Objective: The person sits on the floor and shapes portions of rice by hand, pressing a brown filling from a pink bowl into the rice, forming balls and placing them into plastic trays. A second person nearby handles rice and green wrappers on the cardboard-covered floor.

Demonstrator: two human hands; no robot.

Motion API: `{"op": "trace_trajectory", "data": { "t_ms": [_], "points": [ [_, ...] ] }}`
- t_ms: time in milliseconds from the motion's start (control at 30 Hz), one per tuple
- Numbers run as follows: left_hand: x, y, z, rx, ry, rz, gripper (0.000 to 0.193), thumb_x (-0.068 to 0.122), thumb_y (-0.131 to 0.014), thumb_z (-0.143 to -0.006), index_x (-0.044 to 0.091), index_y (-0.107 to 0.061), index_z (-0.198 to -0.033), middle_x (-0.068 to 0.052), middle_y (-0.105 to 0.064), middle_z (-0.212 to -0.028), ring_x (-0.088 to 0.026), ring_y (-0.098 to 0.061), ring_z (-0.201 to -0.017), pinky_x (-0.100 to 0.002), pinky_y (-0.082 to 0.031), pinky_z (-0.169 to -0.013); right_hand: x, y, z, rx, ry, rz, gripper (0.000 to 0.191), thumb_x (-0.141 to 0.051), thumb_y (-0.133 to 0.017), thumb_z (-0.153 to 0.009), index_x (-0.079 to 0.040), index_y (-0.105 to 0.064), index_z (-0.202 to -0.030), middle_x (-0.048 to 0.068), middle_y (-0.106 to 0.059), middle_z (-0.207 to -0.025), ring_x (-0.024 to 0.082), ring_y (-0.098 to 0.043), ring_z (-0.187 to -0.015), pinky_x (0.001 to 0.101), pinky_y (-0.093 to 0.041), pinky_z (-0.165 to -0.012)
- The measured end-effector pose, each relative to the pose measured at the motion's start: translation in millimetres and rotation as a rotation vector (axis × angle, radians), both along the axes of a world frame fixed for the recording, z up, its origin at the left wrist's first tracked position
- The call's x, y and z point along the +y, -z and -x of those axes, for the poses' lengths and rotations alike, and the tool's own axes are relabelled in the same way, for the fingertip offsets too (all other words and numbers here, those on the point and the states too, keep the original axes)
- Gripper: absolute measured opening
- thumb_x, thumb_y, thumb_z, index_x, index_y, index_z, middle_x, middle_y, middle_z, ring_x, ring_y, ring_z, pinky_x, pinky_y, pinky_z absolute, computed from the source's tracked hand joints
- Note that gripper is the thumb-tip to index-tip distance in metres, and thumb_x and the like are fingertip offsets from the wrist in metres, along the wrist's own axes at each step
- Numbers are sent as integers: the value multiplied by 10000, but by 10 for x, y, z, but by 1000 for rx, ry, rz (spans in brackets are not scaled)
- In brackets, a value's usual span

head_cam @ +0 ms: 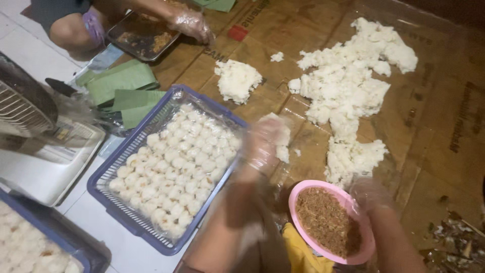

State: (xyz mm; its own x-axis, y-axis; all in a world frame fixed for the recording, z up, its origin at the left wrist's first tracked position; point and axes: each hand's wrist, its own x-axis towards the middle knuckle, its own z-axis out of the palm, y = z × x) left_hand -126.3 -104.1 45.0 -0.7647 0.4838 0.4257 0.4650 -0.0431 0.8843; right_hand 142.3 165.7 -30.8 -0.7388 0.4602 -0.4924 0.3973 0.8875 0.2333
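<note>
My left hand [262, 144], blurred and in a clear plastic glove, hovers by the right edge of a blue basket [118, 215] filled with several small white rice balls [174, 167]; a white lump [283, 144] shows at its fingers, but whether it is gripped is unclear. My gloved right hand [371, 194] rests next to a pink bowl [298, 199] of brown shredded filling [326, 222]. Sticky white rice [348, 86] lies in heaps on the plastic-covered cardboard beyond both hands.
Another person's gloved hand [192, 24] reaches to a metal tray [139, 35] at the top left. Folded green leaves [124, 83] lie beside the basket. A second basket of rice balls [30, 247] sits bottom left, a white appliance [45, 151] at left.
</note>
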Motion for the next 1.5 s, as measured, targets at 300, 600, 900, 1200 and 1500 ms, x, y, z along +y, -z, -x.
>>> {"op": "trace_trajectory", "data": {
  "t_ms": [300, 600, 900, 1200, 1500],
  "points": [
    [-1531, 780, 1272, -1, -230, 1433, 519, 460, -508, -980, 80, -741, -1246, -230, -628, -1399, -378, -539, -1377, -493, -411, -1168, -413, 127, -457, 1194, 904, 807, 365, -182, -571, -954, -152, -607, -1316, 145, -678, -1176, 255, -644, -960, 389, -547, -772],
    [-730, -639, 259, 45, -114, 660, 611, 529, -656, -900, 70, -657, -1305, -205, -585, -1432, -364, -473, -1405, -460, -368, -1183, -338, 199, -361, 1093, 855, 147, 241, -83, -535, -1000, -57, -706, -1168, 192, -722, -1114, 334, -688, -1002, 456, -547, -899],
    [755, 23, -1512, 12, 289, 297, 260, 295, -762, -844, 175, -712, -1070, -104, -675, -1172, -301, -634, -1165, -440, -500, -1016, -395, -271, -161, 537, 569, 142, 327, -199, -474, -972, -118, -740, -1144, 176, -737, -1176, 342, -718, -1093, 448, -576, -934],
    [776, 522, -1099, -313, 245, 532, 318, 354, -668, -861, 173, -692, -1122, -131, -723, -1127, -305, -669, -1104, -423, -506, -971, -283, -240, -117, 221, 650, 56, 345, -257, -687, -855, -102, -745, -1158, 166, -691, -1230, 329, -681, -1157, 426, -556, -971],
    [781, 99, -1106, -757, 418, 482, 507, 489, -594, -928, 106, -701, -1244, -145, -711, -1223, -277, -657, -1132, -455, -479, -1004, -814, -987, -14, 934, 1101, 834, 286, -57, -605, -908, -66, -685, -1183, 150, -713, -1105, 298, -702, -956, 438, -571, -847]
  ]
}}
